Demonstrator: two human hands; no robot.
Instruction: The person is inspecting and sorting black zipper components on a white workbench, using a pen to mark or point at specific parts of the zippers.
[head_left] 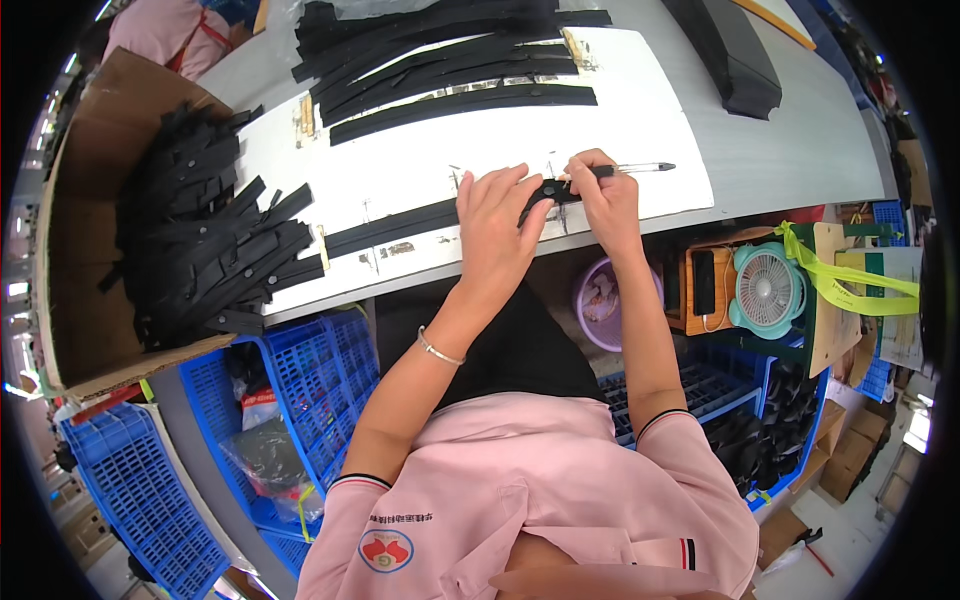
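Note:
A long black fabric strip (400,222) lies along the near edge of a white board (640,110). My left hand (495,222) rests on it with fingers outstretched, pressing near its right part. Closed around a pen (640,167), my right hand (606,200) is at the strip's right end; the pen's dark end points right. Whether its tip touches the strip is hidden by my fingers. Dark marks and worn patches show on the board around the strip. Farther back on the board lie several more black strips (460,108), side by side.
At the left, a cardboard box (75,200) holds a heap of black strips (200,250) spilling onto the board. A black padded piece (735,70) lies back right. Below the table are blue crates (320,370), a purple basket (603,325), a teal fan (768,287) and a phone (704,282).

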